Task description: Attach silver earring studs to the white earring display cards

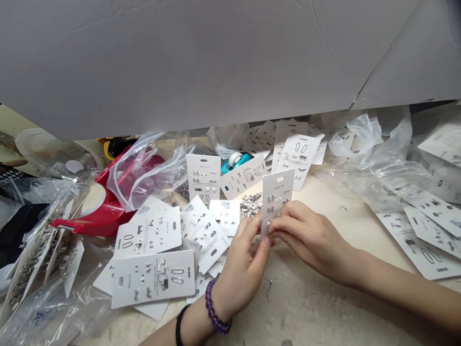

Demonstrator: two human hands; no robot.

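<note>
My left hand [242,269] grips the lower edge of a white earring card [276,193] and holds it upright above the table. My right hand [306,236] pinches at the card's lower right part, its fingertips closed on the card among the small silver studs. What sits between those fingertips is too small to make out. A purple bead bracelet [215,311] and a black band circle my left wrist. A small pile of loose silver pieces [251,202] lies just behind the card.
Several filled earring cards [153,276] are heaped at the left and more cards [428,226] lie at the right. A red tray [104,211], clear plastic bags [370,158], a teal tape dispenser [236,161] and a white board [201,57] overhead surround the work spot.
</note>
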